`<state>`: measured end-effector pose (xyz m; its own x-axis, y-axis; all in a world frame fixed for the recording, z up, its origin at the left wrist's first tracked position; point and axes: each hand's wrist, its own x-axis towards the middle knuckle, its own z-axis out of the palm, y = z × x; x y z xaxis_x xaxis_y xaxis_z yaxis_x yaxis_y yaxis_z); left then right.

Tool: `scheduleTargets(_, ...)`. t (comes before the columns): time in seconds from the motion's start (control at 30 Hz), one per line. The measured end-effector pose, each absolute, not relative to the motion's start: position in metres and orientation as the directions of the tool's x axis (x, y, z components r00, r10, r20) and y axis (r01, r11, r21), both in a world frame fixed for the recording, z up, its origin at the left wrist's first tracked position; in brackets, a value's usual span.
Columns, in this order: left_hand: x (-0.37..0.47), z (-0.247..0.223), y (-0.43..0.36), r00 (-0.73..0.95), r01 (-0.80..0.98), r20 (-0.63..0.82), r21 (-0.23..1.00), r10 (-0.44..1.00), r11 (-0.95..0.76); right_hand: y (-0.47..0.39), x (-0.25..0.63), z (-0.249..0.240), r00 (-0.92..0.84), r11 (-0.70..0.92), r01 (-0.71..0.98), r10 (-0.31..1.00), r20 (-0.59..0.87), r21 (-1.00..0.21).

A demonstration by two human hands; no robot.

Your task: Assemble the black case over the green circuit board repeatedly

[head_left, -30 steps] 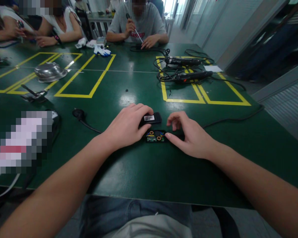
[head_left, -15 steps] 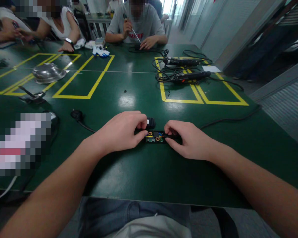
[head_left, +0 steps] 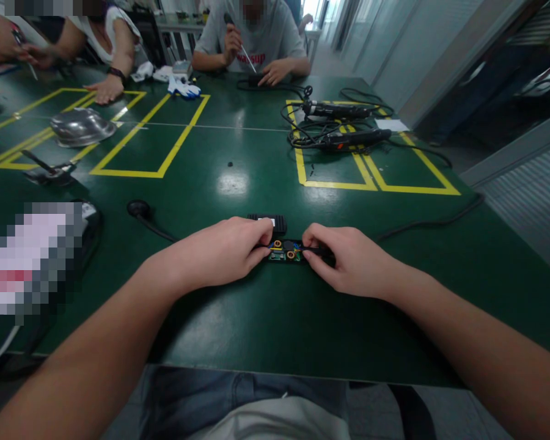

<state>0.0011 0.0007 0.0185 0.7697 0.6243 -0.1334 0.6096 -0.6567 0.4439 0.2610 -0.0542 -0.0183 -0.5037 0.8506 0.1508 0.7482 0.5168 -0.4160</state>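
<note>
A small circuit board (head_left: 285, 251) with copper coils and coloured wires sits in a black casing on the green table (head_left: 238, 324). My left hand (head_left: 231, 250) pinches the black cable at the casing's left end. At the right end my right hand (head_left: 343, 256) has thumb and finger closed on the other black cable. Just behind the board lies a ribbed black cover (head_left: 278, 225) with a white label, partly hidden by my left hand. A black plug (head_left: 140, 209) rests on its cord to the left.
Coiled cords and two black tools (head_left: 348, 140) lie at the back right. A metal bowl (head_left: 82, 127), a small metal piece (head_left: 50, 173) and gloves (head_left: 183, 88) are further left. A person (head_left: 252, 43) opposite holds a screwdriver. A blurred pale object (head_left: 32, 263) is near left.
My left hand has shifted slightly down and left, showing more of the black cover. At the back left, another person's hand has moved forward over the table. The view has shifted slightly.
</note>
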Motion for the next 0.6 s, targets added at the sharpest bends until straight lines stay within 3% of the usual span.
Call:
scheduleTargets(0.3,-0.0044,0.0268,0.0071,0.757,0.595,-0.093,0.507,0.646,-0.624,-0.0543,0.2651,-0.0112,-0.509,0.561,0.683,0.825,0.246,-0.469)
scheduleTargets(0.6,-0.0064,0.0251,0.0092,0.754,0.62,-0.172,0.503,0.634,-0.602,-0.051,0.2656,-0.01,-0.533,0.54,0.678,0.828,0.173,-0.498)
